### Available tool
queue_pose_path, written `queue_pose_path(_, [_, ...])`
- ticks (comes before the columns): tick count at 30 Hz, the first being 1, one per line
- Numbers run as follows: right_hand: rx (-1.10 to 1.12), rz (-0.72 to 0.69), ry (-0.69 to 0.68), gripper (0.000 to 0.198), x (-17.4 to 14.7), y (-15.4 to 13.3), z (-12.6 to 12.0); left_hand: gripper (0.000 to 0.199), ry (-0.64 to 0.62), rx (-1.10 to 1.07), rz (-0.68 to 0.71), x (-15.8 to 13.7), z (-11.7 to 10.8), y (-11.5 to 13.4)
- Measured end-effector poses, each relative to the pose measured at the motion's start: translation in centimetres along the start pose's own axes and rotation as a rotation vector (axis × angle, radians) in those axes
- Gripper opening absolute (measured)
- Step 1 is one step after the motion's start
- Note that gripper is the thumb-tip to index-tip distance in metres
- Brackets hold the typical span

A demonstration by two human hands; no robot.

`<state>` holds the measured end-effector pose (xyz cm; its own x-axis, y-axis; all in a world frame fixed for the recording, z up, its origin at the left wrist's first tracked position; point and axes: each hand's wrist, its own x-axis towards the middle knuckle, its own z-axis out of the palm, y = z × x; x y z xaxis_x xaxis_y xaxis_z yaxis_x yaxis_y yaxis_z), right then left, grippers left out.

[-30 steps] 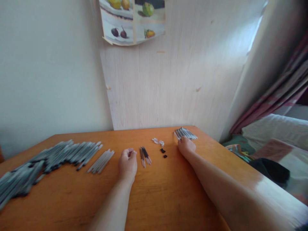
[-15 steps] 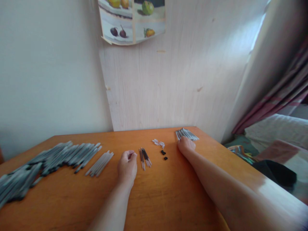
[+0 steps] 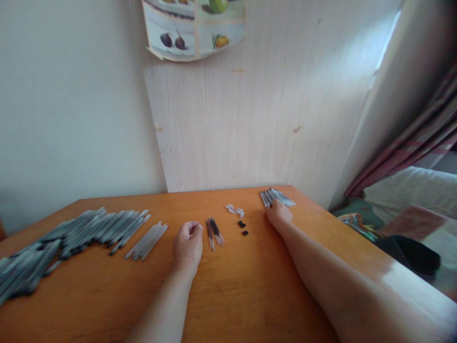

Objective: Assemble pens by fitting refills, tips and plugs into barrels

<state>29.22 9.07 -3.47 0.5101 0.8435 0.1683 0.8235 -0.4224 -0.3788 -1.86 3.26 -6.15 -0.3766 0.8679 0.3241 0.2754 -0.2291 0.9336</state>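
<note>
the right hand is at the near left end of the row of pens, overlapping it in view; its fingertips are hidden, so i cannot tell how far open it is or whether it grips a pen. the left hand is curled, thumb and fingertips drawn together; i cannot tell if something small sits between them. just right of the left hand, apart from it, lie the dark refills; to its left, the clear tubes, and farther left the pile of pens. between the hands are black bits, with white bits a little farther forward.

the right arm reaches long and forward; the left forearm comes up from below, thumb side turned right.

the table spreads as open wood between the forearms. its far edge is just past the row of pens, against the board; its right edge slants beyond the right forearm.
</note>
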Motion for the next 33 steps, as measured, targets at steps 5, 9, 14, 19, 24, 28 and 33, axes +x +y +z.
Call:
queue_pose_path(5, [0.110,0.040,0.024,0.037,0.3,1.1,-0.2,0.026,0.006,0.005,-0.005,0.0,0.1,-0.1])
queue_pose_path(9, [0.131,-0.047,-0.033,0.037,0.7,1.9,-0.5,0.025,0.015,0.013,-0.018,0.0,0.1,-0.1])
queue_pose_path(14, [0.093,-0.083,-0.097,0.034,0.3,1.7,-0.8,0.027,0.002,0.013,-0.013,0.2,0.1,-0.3])
queue_pose_path(19, [0.025,-0.080,-0.091,0.039,-0.2,1.1,-0.9,0.027,0.004,-0.009,-0.025,0.2,0.1,-0.3])
queue_pose_path(24, [0.032,-0.067,-0.084,0.040,0.2,1.3,-0.5,0.029,0.008,0.007,-0.024,0.1,0.1,-0.2])
queue_pose_path(28, [0.082,-0.053,-0.065,0.039,0.6,1.8,-0.3,0.030,0.010,0.016,-0.018,0.1,0.1,-0.1])
queue_pose_path(33, [0.157,-0.053,-0.010,0.038,1.1,2.5,-0.1,0.029,0.008,-0.008,-0.017,0.0,0.1,0.0])
